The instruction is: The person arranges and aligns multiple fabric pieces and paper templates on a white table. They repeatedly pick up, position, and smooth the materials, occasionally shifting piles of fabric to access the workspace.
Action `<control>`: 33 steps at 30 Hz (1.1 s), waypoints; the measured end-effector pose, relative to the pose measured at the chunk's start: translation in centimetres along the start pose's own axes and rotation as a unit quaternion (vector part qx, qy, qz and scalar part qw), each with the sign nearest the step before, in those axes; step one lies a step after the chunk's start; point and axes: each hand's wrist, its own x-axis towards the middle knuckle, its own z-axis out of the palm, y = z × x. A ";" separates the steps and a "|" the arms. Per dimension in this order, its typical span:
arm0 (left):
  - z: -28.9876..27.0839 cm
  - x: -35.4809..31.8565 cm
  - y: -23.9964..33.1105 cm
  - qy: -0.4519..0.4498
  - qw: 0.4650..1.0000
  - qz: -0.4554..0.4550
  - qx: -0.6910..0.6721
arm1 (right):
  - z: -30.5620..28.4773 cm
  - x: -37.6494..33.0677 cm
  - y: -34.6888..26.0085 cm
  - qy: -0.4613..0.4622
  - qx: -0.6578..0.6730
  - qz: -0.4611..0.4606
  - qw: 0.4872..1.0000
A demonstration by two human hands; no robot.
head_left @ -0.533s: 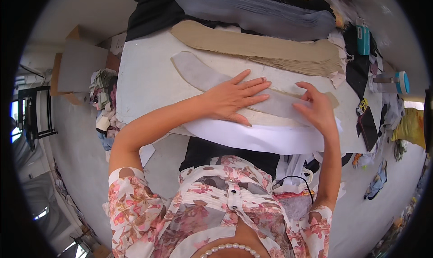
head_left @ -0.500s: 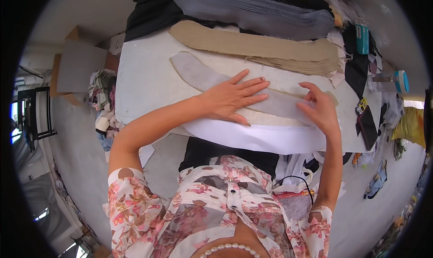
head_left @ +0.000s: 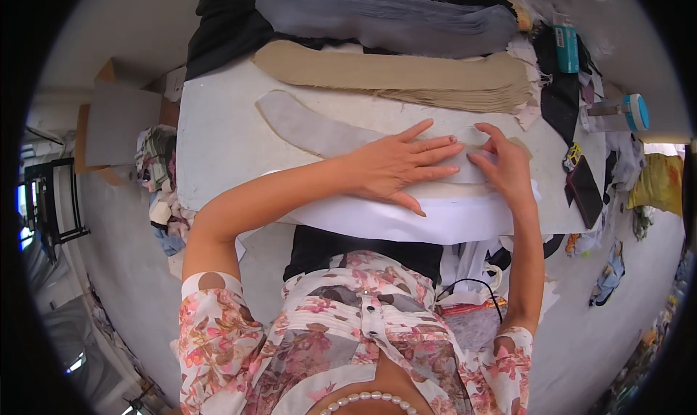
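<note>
The left hand (head_left: 396, 170) lies flat, palm down, fingers spread wide, pressing on a long grey curved piece of fabric (head_left: 319, 133) that runs across the white surface (head_left: 218, 146). The grey piece starts at the far left and sweeps right toward the near side, passing under both hands. The right hand (head_left: 504, 170) rests at the right end of that piece, fingers bent and close together, fingertips touching the fabric edge; whether it pinches the cloth or only presses it I cannot tell.

Under the grey piece a tan layer (head_left: 443, 191) of much the same shape shows along its near edge, and below that a white sheet (head_left: 435, 223) hangs over the near edge of the surface.

Farther off, a stack of tan cut pieces (head_left: 406, 77) lies lengthwise across the surface, and beyond it a folded pile of grey cloth (head_left: 392, 16) sits on black cloth (head_left: 225, 30).

To the right, at the surface's edge, a dark phone (head_left: 584, 191) lies flat, a clear bottle with a blue cap (head_left: 626, 112) lies on its side, and a teal box (head_left: 566, 48) is at the far right. A cardboard box (head_left: 120, 125) is on the floor at left, next to a heap of scraps (head_left: 156, 161).
</note>
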 end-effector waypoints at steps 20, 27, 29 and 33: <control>0.7 0.1 0.0 -0.058 0.997 -0.028 0.045 | -2.2 -2.7 5.2 0.172 0.084 0.053 0.980; 0.9 0.2 0.1 -0.053 0.997 -0.031 0.037 | -1.2 -3.1 5.3 0.190 0.007 0.062 0.980; 0.8 0.1 0.1 -0.056 0.997 -0.033 0.044 | -1.9 -3.1 4.7 0.215 -0.054 0.047 0.974; 0.8 -0.1 0.2 -0.058 0.996 -0.034 0.060 | -2.9 -2.4 3.7 0.273 0.045 0.008 0.961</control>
